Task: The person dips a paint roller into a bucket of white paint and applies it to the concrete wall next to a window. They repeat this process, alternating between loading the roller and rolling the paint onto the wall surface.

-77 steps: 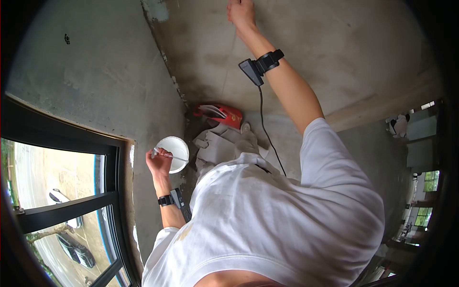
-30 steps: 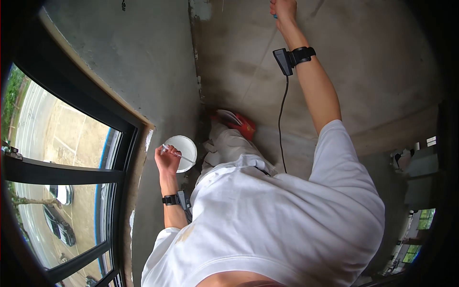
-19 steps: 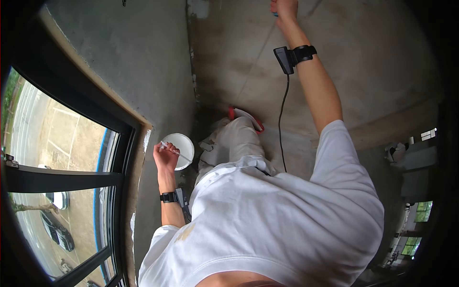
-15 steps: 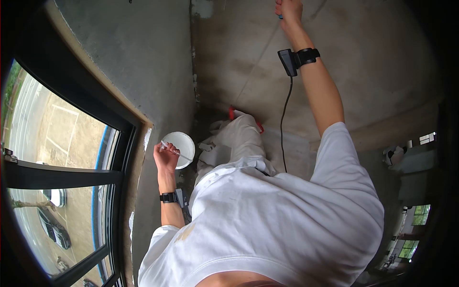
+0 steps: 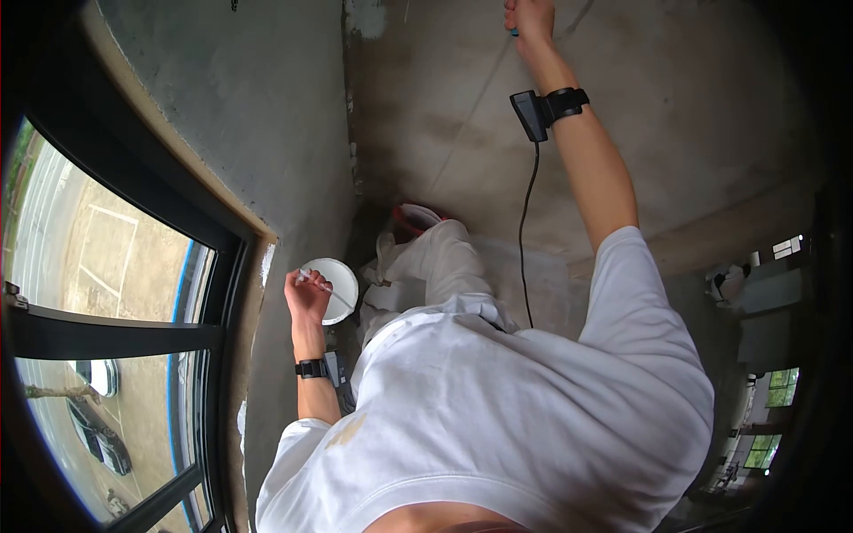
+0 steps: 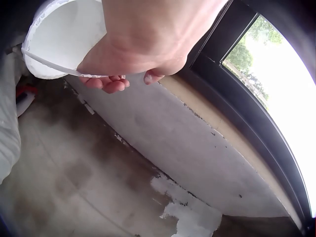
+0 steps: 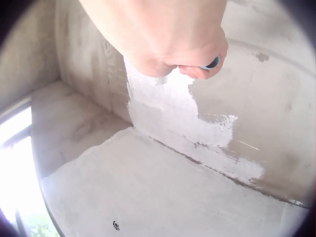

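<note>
My left hand grips the thin white handle of a white bucket, which hangs tilted low beside the window wall. White coating lines the bucket's inside and crusts its rim. Raised in front of the facing wall, my right hand curls round the blue handle of a tool. The hollow end of that handle shows past the little-finger side; its working end is hidden behind the hand. Near the corner, a ragged patch of wet-looking white coating covers part of the brownish wall.
A black-framed window runs along the left side. A red bag lies at the wall's foot, partly behind my leg. From my right wrist camera, a black cable hangs down.
Since the oldest frame, the head view has turned and my right hand sits farther right in it. My leg now overlaps the red bag. My left hand keeps hold of the bucket handle.
</note>
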Available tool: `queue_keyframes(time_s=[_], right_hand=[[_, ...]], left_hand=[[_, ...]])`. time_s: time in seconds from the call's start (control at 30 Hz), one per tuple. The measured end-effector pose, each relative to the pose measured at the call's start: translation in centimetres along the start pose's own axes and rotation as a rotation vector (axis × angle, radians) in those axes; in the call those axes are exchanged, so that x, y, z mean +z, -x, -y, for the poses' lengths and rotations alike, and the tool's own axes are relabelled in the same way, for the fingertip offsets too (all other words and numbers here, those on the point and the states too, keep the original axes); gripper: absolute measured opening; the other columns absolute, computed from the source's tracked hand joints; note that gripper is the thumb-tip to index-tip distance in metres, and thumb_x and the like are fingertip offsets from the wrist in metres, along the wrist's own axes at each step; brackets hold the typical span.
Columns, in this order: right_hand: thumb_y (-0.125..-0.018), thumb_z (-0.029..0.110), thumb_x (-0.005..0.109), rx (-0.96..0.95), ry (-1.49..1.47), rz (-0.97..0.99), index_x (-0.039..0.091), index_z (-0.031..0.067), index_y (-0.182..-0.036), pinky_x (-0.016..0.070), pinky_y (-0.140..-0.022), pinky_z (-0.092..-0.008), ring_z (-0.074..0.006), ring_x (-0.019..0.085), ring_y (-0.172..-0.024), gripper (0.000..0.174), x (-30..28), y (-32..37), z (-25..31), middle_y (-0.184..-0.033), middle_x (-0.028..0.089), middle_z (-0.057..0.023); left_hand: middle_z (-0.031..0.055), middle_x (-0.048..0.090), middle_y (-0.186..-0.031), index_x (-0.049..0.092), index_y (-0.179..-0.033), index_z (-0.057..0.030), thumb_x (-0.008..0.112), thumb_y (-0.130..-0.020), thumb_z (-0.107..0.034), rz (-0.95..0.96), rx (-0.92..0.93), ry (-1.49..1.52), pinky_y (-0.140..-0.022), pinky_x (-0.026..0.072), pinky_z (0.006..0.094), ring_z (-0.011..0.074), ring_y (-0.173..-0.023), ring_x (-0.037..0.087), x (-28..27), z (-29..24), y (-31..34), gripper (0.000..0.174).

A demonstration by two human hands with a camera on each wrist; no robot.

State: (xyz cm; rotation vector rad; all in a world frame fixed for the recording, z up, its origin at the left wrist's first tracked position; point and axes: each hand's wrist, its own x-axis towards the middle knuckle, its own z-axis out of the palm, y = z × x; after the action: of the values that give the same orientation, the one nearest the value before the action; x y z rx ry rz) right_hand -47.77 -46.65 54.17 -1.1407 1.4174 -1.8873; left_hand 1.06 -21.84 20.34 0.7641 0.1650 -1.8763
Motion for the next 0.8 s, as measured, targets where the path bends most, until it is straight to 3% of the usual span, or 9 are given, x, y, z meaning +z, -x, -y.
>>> queue_keyframes(time_s=[0.8], right_hand=[[-0.101, 0.020, 0.051, -0.032, -0.005, -0.034, 0.059, 0.0035, -0.095, 0.0329, -0.042, -0.0245, -0.0089, 0.045, -0.050, 0.019, -0.4, 1.3, 1.0, -0.069, 0.053, -0.0006]], left_hand=[[0.0018, 0.048, -0.068, 0.051, -0.077, -0.0100, 0.055, -0.088, -0.028, 0.027, 0.022, -0.006, -0.067, 0.0386, 0.0347, 0.0175, -0.066, 0.048, -0.5, -1.1, 0.9, 0.021]])
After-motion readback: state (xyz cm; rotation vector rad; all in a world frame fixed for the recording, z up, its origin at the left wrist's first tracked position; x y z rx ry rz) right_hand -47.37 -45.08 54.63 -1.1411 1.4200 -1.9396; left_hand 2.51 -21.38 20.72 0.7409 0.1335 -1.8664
